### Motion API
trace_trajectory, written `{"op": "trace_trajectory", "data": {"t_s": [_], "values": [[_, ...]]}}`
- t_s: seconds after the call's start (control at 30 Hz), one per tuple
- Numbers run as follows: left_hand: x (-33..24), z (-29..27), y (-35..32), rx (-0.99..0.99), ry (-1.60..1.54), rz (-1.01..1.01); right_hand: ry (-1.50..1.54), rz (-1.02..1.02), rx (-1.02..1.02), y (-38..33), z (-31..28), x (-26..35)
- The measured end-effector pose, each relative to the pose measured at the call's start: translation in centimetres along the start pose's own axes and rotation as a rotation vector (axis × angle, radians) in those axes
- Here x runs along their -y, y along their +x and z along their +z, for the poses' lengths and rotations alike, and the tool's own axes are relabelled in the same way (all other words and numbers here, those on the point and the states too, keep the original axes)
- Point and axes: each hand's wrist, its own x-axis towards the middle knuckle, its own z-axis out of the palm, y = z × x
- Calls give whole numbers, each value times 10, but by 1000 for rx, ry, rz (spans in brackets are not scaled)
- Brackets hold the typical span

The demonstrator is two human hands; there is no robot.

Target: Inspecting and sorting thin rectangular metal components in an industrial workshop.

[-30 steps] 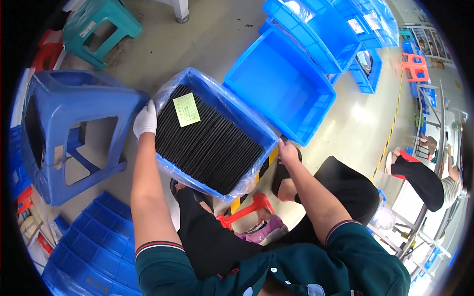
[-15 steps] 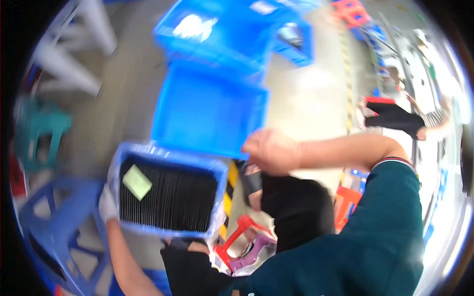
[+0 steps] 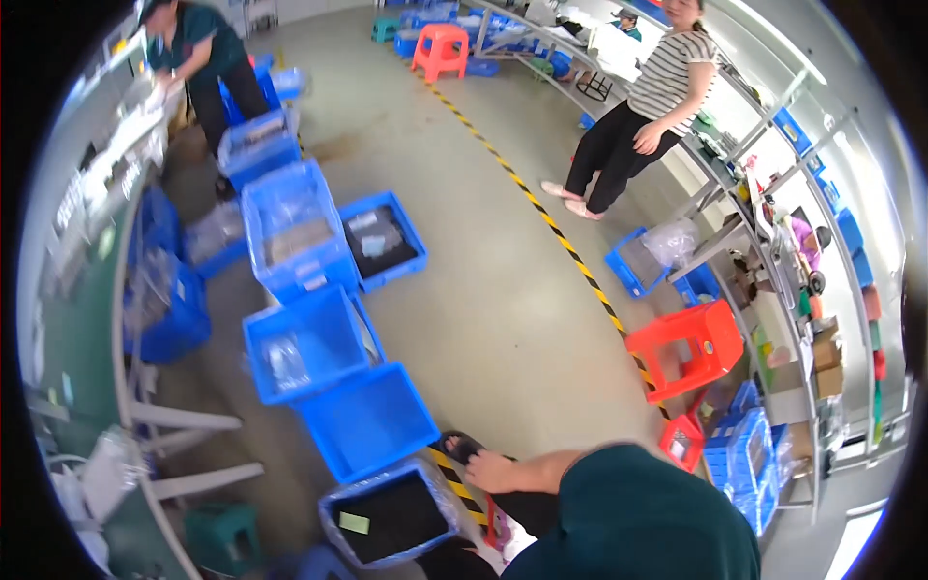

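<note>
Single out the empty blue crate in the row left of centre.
The empty crate sits between the bag-lined crate with black contents and a farther crate, which holds clear plastic; nothing lies on its blue floor.

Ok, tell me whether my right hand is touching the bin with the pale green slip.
Apart. The head view shows striped floor tape in the gap between the right hand and the bin.

Bright — left side perhaps soft
</note>
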Motion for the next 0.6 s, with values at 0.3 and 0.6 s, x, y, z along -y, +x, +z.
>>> {"op": "trace_trajectory", "data": {"t_s": [0.3,0.6], "values": [[169,-6,73,-396,290,718,218,862,235,-204,-77,32],[196,-168,175,-218,343,956,795,1750,520,-485,0,236]]}}
